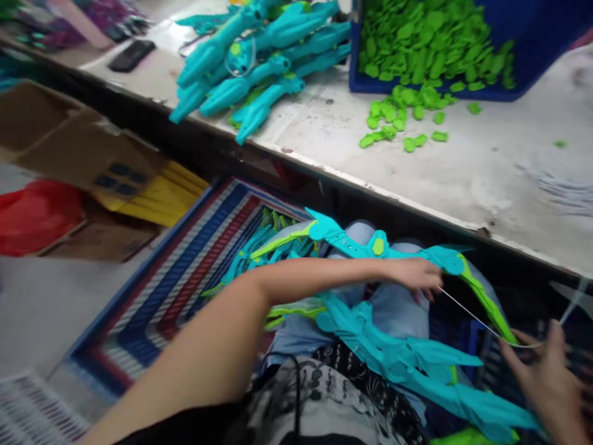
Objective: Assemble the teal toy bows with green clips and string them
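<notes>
A turquoise toy bow [356, 247] with lime-green and pale grey limbs lies across my lap, over my knees. My left hand [419, 276] reaches across it with curled fingers, pinching the white string [467, 311]. This string runs taut from there to the bow's green right tip [508, 335]. At that tip my right hand [549, 377] has the string's end between thumb and fingers, and it is partly blurred. More turquoise bow parts [393, 352] lie on my lap below, close to my body.
A blue bin [514, 93] of small green pieces stands on the white workbench [324, 136], some pieces spilled before it. Turquoise parts [259, 68] are piled left of it, beside a black phone [131, 55]. A striped woven container [185, 278] and cardboard box [83, 142] are at left.
</notes>
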Demonstrator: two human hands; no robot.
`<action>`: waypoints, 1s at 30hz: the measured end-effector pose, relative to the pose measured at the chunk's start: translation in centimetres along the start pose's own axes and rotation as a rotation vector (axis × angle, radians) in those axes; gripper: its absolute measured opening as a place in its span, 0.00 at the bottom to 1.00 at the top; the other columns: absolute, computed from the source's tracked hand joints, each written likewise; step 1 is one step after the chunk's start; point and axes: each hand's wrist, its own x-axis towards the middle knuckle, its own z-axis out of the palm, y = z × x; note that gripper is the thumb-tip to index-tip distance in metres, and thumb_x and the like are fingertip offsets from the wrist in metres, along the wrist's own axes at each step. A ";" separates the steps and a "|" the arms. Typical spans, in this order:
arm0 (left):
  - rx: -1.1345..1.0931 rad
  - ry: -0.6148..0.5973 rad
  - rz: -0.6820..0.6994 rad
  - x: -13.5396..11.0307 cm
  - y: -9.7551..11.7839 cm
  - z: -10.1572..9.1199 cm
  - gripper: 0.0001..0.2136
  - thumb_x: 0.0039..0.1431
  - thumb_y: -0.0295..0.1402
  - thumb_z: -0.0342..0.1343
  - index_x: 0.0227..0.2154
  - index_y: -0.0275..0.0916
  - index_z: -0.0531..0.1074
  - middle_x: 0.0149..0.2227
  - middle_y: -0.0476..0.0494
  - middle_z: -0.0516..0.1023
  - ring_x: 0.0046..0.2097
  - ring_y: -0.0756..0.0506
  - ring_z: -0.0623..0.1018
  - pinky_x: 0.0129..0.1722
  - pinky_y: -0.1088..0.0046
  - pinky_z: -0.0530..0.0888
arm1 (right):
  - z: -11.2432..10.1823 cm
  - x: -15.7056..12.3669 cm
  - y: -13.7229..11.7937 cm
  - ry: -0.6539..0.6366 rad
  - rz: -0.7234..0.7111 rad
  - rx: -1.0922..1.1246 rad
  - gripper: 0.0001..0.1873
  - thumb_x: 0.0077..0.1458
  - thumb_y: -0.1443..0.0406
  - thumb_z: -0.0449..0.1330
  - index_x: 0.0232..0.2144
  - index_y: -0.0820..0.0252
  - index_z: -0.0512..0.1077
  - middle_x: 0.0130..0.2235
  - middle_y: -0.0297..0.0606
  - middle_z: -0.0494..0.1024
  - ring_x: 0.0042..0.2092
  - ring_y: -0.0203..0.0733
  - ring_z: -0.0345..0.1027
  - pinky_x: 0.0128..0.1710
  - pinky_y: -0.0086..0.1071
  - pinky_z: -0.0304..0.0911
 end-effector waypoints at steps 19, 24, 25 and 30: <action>-0.838 0.773 0.339 -16.7 -2.1 -6.0 0.12 0.42 0.27 0.67 0.33 0.39 0.76 0.25 0.47 0.79 0.33 0.44 0.80 0.42 0.65 0.76 | -0.4 2.9 -18.6 0.154 -0.857 0.069 0.17 0.60 0.59 0.53 0.49 0.59 0.70 0.44 0.49 0.77 0.46 0.55 0.69 0.47 0.47 0.64; -0.838 0.651 0.312 -15.9 -2.3 -4.6 0.17 0.35 0.37 0.72 0.27 0.35 0.74 0.23 0.46 0.79 0.28 0.45 0.79 0.35 0.66 0.76 | 6.3 3.1 -29.0 -0.119 -0.967 -0.120 0.30 0.56 0.63 0.58 0.61 0.61 0.61 0.43 0.50 0.75 0.44 0.55 0.67 0.47 0.48 0.62; -0.845 0.645 0.317 -16.1 -2.3 -4.5 0.19 0.35 0.38 0.72 0.29 0.35 0.73 0.22 0.46 0.78 0.26 0.45 0.79 0.34 0.66 0.76 | 6.9 3.4 -29.6 -0.149 -0.963 -0.149 0.31 0.57 0.64 0.57 0.62 0.60 0.59 0.40 0.49 0.75 0.42 0.54 0.68 0.45 0.47 0.62; -0.863 0.686 0.365 -17.8 -3.0 -4.6 0.20 0.37 0.40 0.72 0.30 0.36 0.72 0.20 0.48 0.76 0.23 0.48 0.76 0.30 0.69 0.76 | 6.0 7.2 -27.7 -0.336 -1.010 0.021 0.32 0.58 0.62 0.54 0.64 0.57 0.55 0.45 0.44 0.78 0.44 0.48 0.71 0.44 0.40 0.65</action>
